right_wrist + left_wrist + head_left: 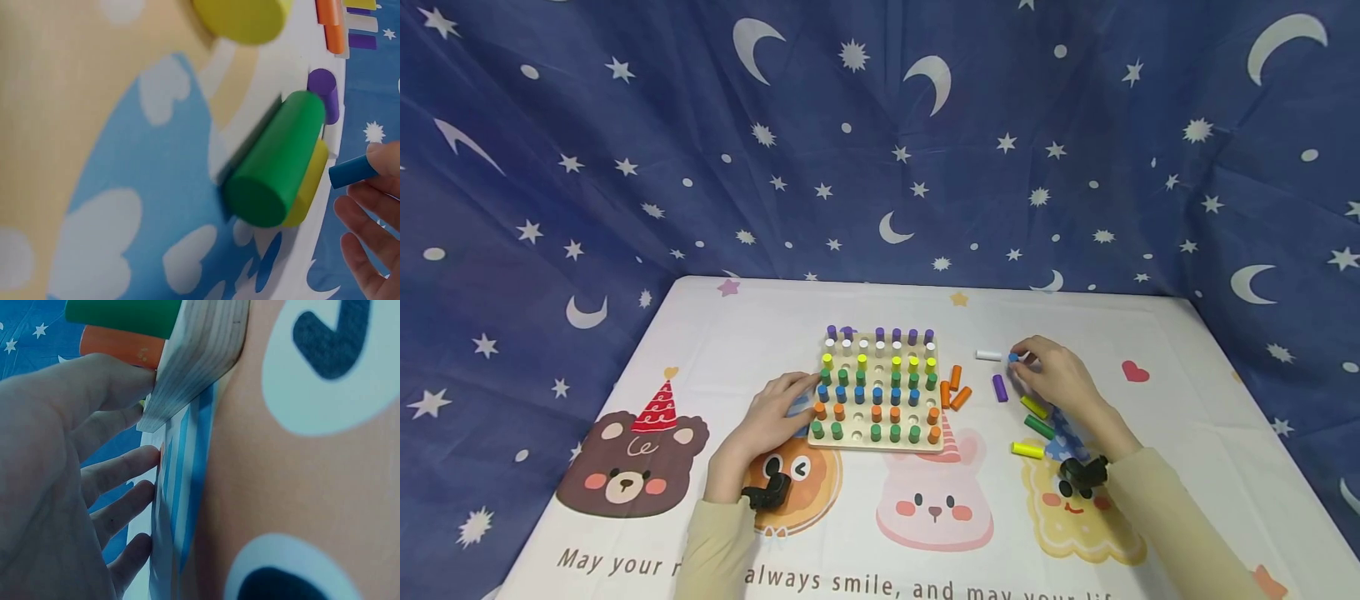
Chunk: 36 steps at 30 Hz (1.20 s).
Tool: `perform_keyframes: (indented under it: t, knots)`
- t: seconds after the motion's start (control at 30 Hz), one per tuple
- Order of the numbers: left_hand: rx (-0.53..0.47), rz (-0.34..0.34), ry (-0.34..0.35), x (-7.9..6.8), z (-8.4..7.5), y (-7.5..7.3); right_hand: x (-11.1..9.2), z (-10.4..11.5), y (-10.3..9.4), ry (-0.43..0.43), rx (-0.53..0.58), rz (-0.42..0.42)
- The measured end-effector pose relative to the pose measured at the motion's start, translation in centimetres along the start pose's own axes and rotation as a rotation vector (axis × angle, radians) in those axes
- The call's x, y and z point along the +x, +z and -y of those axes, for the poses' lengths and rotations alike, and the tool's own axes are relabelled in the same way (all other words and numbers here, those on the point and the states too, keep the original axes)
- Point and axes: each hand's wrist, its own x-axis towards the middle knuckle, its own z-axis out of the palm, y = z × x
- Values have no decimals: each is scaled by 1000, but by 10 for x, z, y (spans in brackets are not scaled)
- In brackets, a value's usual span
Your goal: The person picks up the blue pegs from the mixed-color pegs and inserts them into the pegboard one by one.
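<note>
A wooden pegboard (874, 447) stands mid-table, with upright pegs in rows of purple, white, yellow, green, blue and orange, and a front row of green with one orange; several holes are bare. At its left edge rests my left hand (772, 414); in the left wrist view the thumb (119, 380) touches the board's side, the other fingers extended. Right of the board, my right hand (1060, 377) pinches a blue peg (350, 172) between thumb and fingers, raised off the table in the right wrist view. Nearest to that hand lie a white peg (988, 356) and a purple peg (1000, 388).
Three orange pegs (956, 377) lie against or close to the board's right side. Below my right hand are a green peg (1040, 427) and two yellow pegs (1027, 450). A printed white tablecloth (700, 333) covers the table; a blue starry curtain (820, 233) hangs behind.
</note>
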Motion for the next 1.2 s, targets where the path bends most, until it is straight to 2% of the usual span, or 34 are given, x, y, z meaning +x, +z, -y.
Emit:
perform_keyframes:
  t: [0.8, 1.2]
  knots:
    - [4, -12, 15, 0, 0, 0, -14, 20, 1, -90, 90, -70]
    - [10, -1, -7, 1, 2, 1, -23, 38, 7, -131, 140, -99]
